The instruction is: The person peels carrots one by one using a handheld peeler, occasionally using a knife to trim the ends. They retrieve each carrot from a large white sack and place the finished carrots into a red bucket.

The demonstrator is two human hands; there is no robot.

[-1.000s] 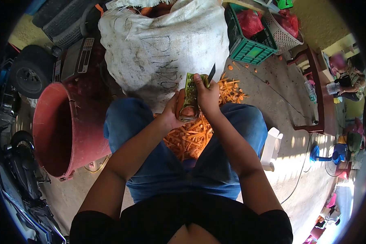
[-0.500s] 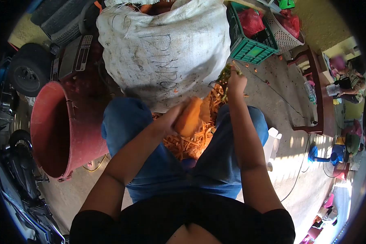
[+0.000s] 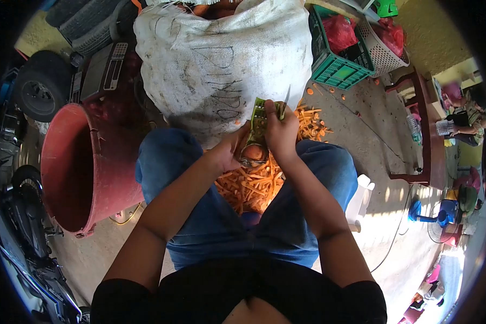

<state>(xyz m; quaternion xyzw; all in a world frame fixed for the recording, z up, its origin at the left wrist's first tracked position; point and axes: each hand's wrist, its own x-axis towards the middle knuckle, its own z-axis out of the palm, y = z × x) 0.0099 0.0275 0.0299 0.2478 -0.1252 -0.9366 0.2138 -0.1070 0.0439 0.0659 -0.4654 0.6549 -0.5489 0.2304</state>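
Note:
Between my knees, my left hand (image 3: pixel 231 151) is closed around a carrot (image 3: pixel 254 153), whose rounded orange end faces me. My right hand (image 3: pixel 282 134) grips a green peeler (image 3: pixel 259 120) with a dotted, holed body, its lower end against the carrot. A thin pointed blade (image 3: pixel 288 94) sticks up beyond the right fingers; its handle is hidden. Below both hands lies a heap of orange carrot peelings (image 3: pixel 248 189), with more peelings to the right beside the right hand.
A bulging white sack (image 3: pixel 221 70) stands in front of my knees, carrots showing at its mouth. A red barrel (image 3: pixel 113 162) lies at left. Beyond the sack are a green crate (image 3: pixel 343 70) and a white basket (image 3: pixel 386 59). A wooden bench (image 3: pixel 429 129) stands right.
My right hand has come in from the right with the green peeler and now meets the carrot. The carrot has turned from sideways to end-on in my left hand.

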